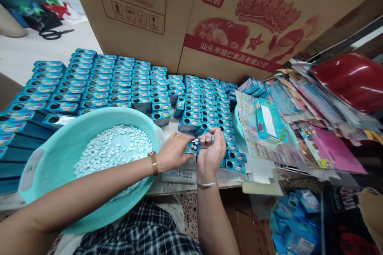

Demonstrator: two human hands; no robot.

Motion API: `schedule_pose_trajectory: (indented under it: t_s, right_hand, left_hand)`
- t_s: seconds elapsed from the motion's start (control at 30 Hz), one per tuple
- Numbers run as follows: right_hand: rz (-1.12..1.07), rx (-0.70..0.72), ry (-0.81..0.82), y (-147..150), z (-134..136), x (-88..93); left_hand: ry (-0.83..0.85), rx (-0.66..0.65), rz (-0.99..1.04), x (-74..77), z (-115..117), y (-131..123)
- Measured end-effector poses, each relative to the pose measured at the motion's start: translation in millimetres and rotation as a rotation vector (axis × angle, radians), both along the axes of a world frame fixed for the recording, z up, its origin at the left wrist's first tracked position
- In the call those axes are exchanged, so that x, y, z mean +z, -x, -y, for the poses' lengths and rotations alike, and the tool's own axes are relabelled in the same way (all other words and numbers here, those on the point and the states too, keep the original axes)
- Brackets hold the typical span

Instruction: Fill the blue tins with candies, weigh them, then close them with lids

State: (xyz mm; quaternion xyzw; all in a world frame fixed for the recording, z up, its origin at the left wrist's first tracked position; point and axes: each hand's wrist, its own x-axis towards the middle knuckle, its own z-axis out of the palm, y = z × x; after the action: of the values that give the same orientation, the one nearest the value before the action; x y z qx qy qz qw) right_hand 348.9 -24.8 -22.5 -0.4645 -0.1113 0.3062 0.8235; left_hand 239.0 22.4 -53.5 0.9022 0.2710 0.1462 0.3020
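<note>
My left hand [175,150] grips a small blue tin [191,148] by its side, just in front of the teal basin [54,147]. My right hand [211,149] is curled over the tin, with several pale round tablets [206,139] held in its fingers right above the tin's hole. The basin rests on my lap and holds a heap of the same pale tablets [115,149]. Rows of identical blue tins [98,83] with round openings cover the table behind my hands.
A big cardboard box [209,12] stands behind the tins. Stacked printed cards and packaging [299,111] lie at the right, with a red object [353,77] beyond. Scissors [54,34] lie far left. Blue packets [296,223] fill a bag lower right.
</note>
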Motion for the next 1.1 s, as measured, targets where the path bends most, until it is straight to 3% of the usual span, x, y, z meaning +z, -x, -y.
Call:
schedule_pose_trajectory:
  t_s: [0.1,0.27,0.37,0.5,0.67,0.87,1.1]
  right_hand:
    - [-0.062,0.029,-0.007,-3,0,1.9]
    - [-0.39,0.176,-0.113,-28,9,4.8]
    - [-0.509,0.233,-0.196,-49,24,5.0]
    - [-0.541,0.195,-0.251,-66,43,5.0]
    - [-0.499,0.17,-0.219,-54,40,6.5]
    - [-0.426,0.157,-0.126,-28,21,9.5]
    - [-0.404,0.107,-0.129,-29,22,11.7]
  left_hand:
    - [-0.007,-0.003,-0.003,0.8,0,-1]
    - [0.029,0.0,-0.006,13.7,-4,5]
    - [0.05,0.001,0.016,30.2,-12,24]
    - [0.021,0.044,0.03,46.8,-25,60]
    - [0.004,0.076,0.001,44.5,-26,81]
    - [-0.092,-0.025,0.044,38.6,-9,53]
    - [-0.314,-0.182,-0.109,28.1,1,13]
